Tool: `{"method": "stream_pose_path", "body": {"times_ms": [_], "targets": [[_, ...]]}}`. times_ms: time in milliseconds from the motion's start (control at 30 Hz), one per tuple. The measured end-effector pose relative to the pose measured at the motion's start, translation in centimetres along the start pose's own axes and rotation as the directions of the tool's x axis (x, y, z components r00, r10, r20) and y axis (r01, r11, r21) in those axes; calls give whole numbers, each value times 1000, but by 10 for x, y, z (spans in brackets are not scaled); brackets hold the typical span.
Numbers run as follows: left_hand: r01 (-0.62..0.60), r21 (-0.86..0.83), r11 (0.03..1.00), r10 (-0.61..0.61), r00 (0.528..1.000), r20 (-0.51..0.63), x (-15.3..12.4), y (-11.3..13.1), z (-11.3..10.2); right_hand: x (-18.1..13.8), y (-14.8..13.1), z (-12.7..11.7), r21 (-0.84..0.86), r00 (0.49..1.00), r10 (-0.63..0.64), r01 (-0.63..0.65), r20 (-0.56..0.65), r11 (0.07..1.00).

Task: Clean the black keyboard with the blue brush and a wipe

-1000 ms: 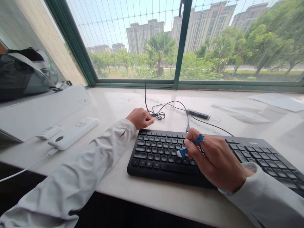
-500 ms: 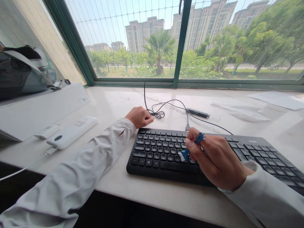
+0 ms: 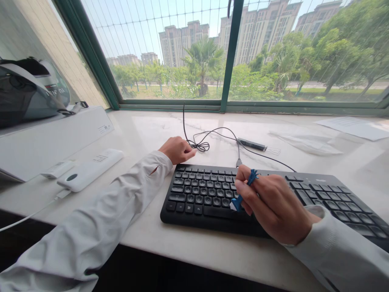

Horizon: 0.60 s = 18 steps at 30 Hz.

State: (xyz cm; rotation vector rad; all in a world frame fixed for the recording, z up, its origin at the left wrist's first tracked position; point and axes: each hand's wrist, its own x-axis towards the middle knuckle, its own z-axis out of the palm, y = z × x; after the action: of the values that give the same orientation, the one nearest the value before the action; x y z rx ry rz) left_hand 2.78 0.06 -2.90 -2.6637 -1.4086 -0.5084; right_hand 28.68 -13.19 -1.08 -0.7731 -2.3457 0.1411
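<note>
Between the pinched fingers of my right hand [image 3: 275, 202] is a small blue brush [image 3: 236, 204]. Its white bristle tip points down at the lower key rows of a black keyboard [image 3: 194, 225], by the space bar. The brush's frayed-looking blue other end sticks up above my index finger. My left hand [image 3: 176, 150] is closed and rests on the counter at the keyboard's far left corner, beside a coiled black cable [image 3: 202, 145]. The undersides of its fingers are hidden, so I cannot tell if it grips anything. My right hand covers part of the keys.
Behind the keyboard lie a USB plug [image 3: 239, 163], a slim dark case with thin wires [image 3: 252, 144], a clear plastic bag [image 3: 305, 142] and a paper sheet [image 3: 354, 126]. A white power bank [image 3: 91, 170] and a white box [image 3: 57, 144] bearing a helmet-like object [image 3: 28, 91] stand left.
The brush tip in my right hand has moved slightly down, from the lower letter keys toward the space bar. My left hand stays in place; the whole view shifts a little.
</note>
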Motion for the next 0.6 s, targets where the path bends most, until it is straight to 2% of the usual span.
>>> {"method": "stream_pose_path", "body": {"times_ms": [100, 167, 267, 333, 400, 467, 600], "targets": [[-3, -2, 1000, 3, 1000, -6, 0, 0, 0, 1, 0, -2, -88, 995, -69, 63, -67, 994], [-2, 0, 1000, 2, 1000, -9, 0, 0, 0, 2, 0, -4, -99, 994, -58, 49, -92, 994], [0, 5, 1000, 0, 1000, -5, 0, -1, 0, 3, 1, -6, -23, 992, 96, -98, -84, 995], [0, 9, 1000, 0, 1000, -3, 0, -1, 0, 5, 3, -7, 7, 967, 227, -228, -116, 974], [0, 11, 1000, 0, 1000, -1, 0, -1, 0, 6, 6, -7, 0, 936, 307, -312, -174, 950], [-8, 10, 1000, 8, 1000, -2, 0, -1, 0, 6, 10, -4, -30, 925, 326, -338, -194, 941], [-39, 3, 999, 39, 999, -24, 0, -1, 0, 6, 16, 3, -94, 937, 324, -337, -130, 937]]}}
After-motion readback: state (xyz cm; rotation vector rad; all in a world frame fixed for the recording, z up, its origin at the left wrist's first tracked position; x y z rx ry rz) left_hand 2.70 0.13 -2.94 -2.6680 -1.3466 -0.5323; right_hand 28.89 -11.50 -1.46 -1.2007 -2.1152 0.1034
